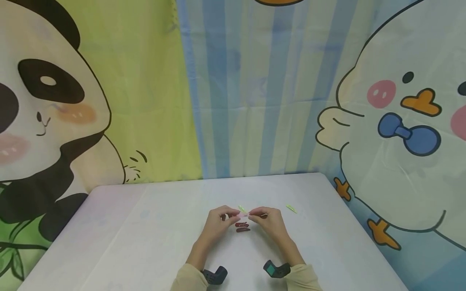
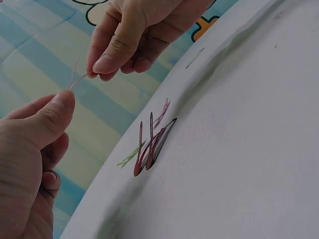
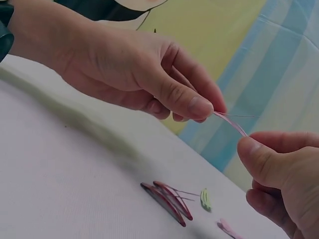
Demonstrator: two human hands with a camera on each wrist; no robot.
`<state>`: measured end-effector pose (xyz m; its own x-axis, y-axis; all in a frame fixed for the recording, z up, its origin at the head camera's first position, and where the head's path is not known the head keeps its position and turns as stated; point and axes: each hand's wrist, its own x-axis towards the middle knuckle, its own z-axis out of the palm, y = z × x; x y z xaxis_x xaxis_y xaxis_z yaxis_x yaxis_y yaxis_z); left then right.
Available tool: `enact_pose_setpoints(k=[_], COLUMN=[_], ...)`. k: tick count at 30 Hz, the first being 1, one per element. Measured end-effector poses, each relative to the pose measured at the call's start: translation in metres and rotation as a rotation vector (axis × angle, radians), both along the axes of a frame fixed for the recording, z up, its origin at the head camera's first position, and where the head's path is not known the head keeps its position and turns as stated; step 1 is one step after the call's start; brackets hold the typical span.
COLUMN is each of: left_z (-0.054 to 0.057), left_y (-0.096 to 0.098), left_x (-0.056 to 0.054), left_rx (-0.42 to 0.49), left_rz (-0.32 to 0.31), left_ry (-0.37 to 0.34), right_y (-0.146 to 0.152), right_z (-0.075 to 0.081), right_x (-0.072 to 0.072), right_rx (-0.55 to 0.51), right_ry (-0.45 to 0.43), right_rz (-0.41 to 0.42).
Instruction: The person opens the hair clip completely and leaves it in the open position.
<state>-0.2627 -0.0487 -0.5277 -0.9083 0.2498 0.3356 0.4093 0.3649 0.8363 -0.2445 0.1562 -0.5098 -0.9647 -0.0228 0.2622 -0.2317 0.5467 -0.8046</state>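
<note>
My left hand (image 1: 218, 222) and right hand (image 1: 269, 222) meet over the table, both raised a little above its surface. Between them is a slim pink snap hair clip (image 2: 79, 79), one end pinched by each thumb and forefinger. Its thin arms stand apart in the left wrist view. Just below the hands lie two dark red hair clips (image 1: 242, 230), side by side, their arms also spread. A green hair clip (image 3: 206, 199) and another pink hair clip (image 3: 229, 229) rest close to the red ones. Fingertips hide the held clip's ends.
Another green hair clip (image 1: 291, 208) lies apart, to the right of my right hand. The white table (image 1: 145, 242) ends at a back edge against a printed curtain (image 1: 247, 101) with cartoon animals. Dark devices (image 1: 215, 275) are strapped at both wrists.
</note>
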Motion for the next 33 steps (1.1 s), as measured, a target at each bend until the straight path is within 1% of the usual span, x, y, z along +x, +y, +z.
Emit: enact_pose_setpoints(k=[4,8,14,17,22,29,31,33], left_z=[-0.008,-0.017,-0.021,-0.022,-0.026,-0.031,-0.033,-0.034], left_y=[0.000,0.002,0.004,0.004,0.002,-0.002,-0.002,-0.002], left_x=[-0.004,-0.008,-0.008,-0.008,-0.010,-0.012,-0.013,-0.013], left_rx=[-0.035,-0.059,-0.075,-0.073,-0.062,-0.017,-0.007,0.000], left_rz=[0.004,0.001,0.026,0.026,0.019,-0.001,-0.008,-0.006], left_ry=[0.063,0.100,0.126,0.138,0.123,0.068,0.065,0.082], right_y=[0.001,0.002,0.001,0.000,-0.003,-0.006,-0.006,-0.006], right_z=[-0.006,-0.011,-0.014,-0.016,-0.018,-0.018,-0.018,-0.018], right_x=[-0.001,-0.002,-0.003,-0.004,-0.007,-0.005,-0.005,-0.005], right_rx=[0.046,0.042,0.039,0.033,0.030,0.048,0.067,0.080], right_ry=[0.028,0.024,0.026,0.018,0.029,0.074,0.091,0.099], right_rz=[-0.012,-0.030,-0.044,-0.047,-0.042,-0.014,-0.015,-0.012])
